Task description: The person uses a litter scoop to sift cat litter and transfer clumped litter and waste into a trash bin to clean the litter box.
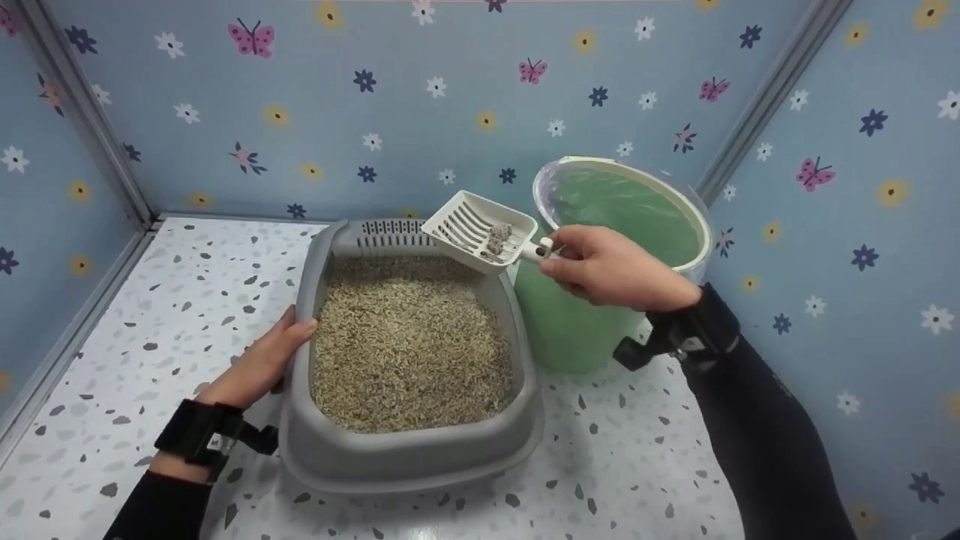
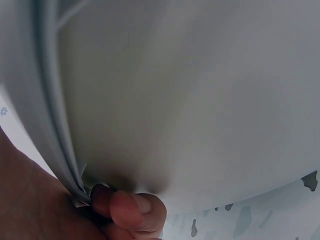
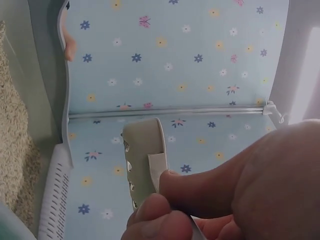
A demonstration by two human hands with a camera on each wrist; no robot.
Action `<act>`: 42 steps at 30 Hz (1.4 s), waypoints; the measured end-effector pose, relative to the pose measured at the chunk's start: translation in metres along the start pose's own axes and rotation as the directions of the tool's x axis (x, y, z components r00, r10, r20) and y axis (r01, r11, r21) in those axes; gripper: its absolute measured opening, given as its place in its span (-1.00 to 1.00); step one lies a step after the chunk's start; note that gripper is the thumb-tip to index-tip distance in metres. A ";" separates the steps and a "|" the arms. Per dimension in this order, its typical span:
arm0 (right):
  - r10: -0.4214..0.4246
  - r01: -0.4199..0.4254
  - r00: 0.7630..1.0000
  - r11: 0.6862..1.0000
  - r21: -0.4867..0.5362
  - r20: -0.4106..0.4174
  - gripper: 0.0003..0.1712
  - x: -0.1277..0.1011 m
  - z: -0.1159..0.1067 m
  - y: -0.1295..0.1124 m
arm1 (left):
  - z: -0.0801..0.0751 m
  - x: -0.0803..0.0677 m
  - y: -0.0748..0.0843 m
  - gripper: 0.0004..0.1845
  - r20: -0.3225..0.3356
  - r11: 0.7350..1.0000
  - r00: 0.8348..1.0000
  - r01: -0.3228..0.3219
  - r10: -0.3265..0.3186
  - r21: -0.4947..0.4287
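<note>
grey tray (image 1: 409, 457) of litter sits on the bench, left hand (image 1: 259, 364) curled over its near-left rim. right hand (image 1: 611, 266) pinches the scoop (image 1: 480, 236) handle — clumps lifted, held just short of the green bin (image 1: 622, 217), not yet dumped. left wrist view: fingers (image 2: 132, 212) hooked under the tray (image 2: 190, 100) lip. right wrist view: thumb and fingers (image 3: 165, 215) clamp the scoop (image 3: 145, 155) handle, tray (image 3: 52, 200) to the left.

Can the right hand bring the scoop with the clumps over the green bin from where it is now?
Probably yes. The right hand holds the scoop above the litter box rim, beside the green bin. The bin's lined mouth is open, and nothing stands between them.
</note>
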State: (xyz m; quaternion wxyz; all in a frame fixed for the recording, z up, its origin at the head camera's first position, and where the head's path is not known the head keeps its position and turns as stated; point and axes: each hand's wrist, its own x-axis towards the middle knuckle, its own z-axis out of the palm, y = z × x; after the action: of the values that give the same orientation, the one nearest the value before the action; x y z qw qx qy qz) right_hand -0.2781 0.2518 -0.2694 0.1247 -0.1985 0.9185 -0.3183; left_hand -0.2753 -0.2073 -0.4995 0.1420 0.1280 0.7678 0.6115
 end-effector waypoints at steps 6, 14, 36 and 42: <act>0.049 -0.048 0.998 0.999 0.025 -0.033 -0.69 -0.009 -0.025 0.005 | 0.000 -0.001 0.001 -0.15 -0.003 1.000 1.000 0.017 -0.016 0.019; 0.127 -0.118 0.981 0.990 0.072 -0.148 -0.66 -0.014 -0.059 0.020 | -0.002 -0.002 0.001 -0.11 -0.005 0.999 0.999 0.032 -0.032 0.008; 0.257 -0.273 0.943 0.961 -0.051 -0.211 -0.64 -0.017 -0.096 0.064 | 0.002 -0.001 0.002 -0.13 -0.016 1.000 1.000 0.026 -0.025 0.003; 0.215 -0.264 0.947 0.945 -0.192 -0.239 -0.61 -0.018 -0.096 0.063 | 0.001 -0.001 0.001 -0.13 -0.010 1.000 1.000 0.012 -0.012 -0.013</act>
State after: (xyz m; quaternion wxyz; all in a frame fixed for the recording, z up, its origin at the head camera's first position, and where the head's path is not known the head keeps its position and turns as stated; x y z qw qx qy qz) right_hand -0.3142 0.3568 -0.2336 0.0399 -0.0619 0.9736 -0.2159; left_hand -0.2736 -0.2065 -0.4985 0.1426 0.1192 0.7653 0.6163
